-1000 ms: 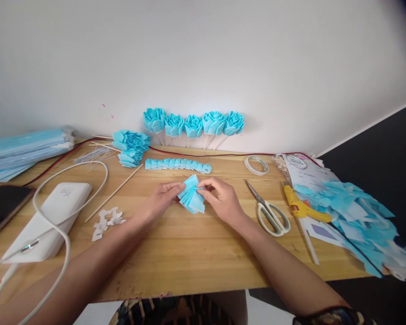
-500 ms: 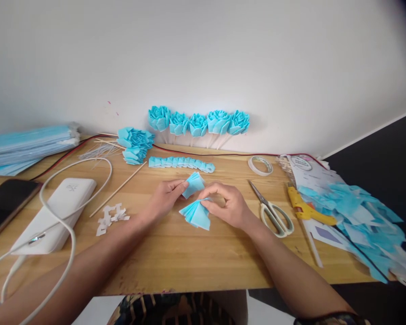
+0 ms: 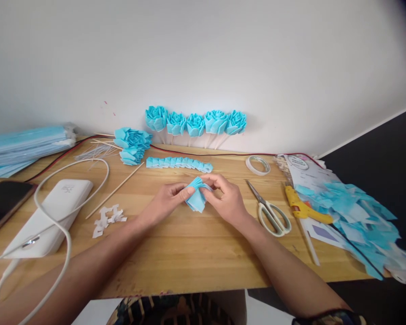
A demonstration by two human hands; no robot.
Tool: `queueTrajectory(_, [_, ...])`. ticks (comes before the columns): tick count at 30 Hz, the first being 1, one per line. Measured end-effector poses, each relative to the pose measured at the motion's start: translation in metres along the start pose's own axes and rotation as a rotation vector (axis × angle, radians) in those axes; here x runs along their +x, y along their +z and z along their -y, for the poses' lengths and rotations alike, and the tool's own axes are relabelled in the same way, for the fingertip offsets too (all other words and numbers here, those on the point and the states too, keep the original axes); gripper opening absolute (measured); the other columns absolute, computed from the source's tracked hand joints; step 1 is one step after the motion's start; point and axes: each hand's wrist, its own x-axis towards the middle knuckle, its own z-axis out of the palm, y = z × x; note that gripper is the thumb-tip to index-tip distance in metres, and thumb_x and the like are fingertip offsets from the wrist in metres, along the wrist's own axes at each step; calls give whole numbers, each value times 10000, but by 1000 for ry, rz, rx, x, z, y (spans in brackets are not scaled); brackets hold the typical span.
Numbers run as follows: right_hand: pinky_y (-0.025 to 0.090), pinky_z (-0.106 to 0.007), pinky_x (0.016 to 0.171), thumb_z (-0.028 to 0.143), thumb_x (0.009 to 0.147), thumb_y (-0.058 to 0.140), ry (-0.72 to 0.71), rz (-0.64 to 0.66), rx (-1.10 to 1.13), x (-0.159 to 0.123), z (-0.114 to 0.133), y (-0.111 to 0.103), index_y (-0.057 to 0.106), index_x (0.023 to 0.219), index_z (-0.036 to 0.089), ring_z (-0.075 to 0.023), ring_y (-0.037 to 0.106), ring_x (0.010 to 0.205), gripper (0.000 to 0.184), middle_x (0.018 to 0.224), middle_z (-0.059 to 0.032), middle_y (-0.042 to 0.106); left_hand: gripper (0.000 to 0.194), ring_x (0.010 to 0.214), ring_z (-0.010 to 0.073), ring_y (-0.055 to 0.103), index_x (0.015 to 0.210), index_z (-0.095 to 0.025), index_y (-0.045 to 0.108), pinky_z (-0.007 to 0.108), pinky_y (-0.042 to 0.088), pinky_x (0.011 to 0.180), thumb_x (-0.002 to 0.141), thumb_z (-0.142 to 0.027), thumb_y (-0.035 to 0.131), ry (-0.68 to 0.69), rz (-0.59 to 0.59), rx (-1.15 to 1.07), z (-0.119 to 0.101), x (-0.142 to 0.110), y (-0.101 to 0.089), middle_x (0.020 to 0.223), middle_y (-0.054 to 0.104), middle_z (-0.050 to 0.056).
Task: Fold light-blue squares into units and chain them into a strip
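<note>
Tabletop point(image 3: 189, 253) of pale wood is running along a white wall point(image 3: 223, 54), carrying at its left a stack of masks point(image 3: 23, 146), a phone point(image 3: 3, 203) and a power bank point(image 3: 54, 212). Mid-board, the left hand point(image 3: 167, 201) and right hand point(image 3: 225, 201) are pinching a blue folded bundle point(image 3: 196, 196) between their fingers, bare wood lying open toward the near edge. Rightward, scissors point(image 3: 270, 212), a glue gun point(image 3: 304, 207) and blue scraps point(image 3: 355, 216) are crowding the far end.

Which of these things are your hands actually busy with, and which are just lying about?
In hand:
left hand
right hand
blue folded pieces

Lying about:
scissors
tape roll
yellow glue gun
power bank
finished blue flowers
</note>
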Motion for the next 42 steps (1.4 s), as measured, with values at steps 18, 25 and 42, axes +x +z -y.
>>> queueTrajectory(18, [528, -331, 827, 248, 833, 587, 73, 41, 208, 2, -7, 1, 557, 1202, 244, -173, 645, 908, 370, 998, -46, 669, 222, 694, 152, 591, 883, -138, 657, 243, 438, 655, 750, -316, 653, 19, -143, -74, 17, 7, 2, 775, 672, 19])
queueTrajectory(25, [376, -414, 1062, 328, 736, 723, 5, 167, 229, 2, 1, -1, 317, 1434, 253, -232, 484, 1249, 812, 1360, -105, 508, 168, 668, 148, 582, 859, -139, 663, 230, 432, 626, 753, -264, 624, 64, -125, 33, 13, 4, 6, 741, 661, 9])
queueTrajectory(42, [459, -244, 633, 388, 751, 677, 322, 110, 518, 6, -12, 2, 658, 849, 172, -119, 554, 661, 238, 731, 16, 617, 316, 670, 138, 597, 888, -138, 616, 250, 451, 643, 690, -349, 743, 6, -112, -298, 12, 9, -2, 734, 684, 18])
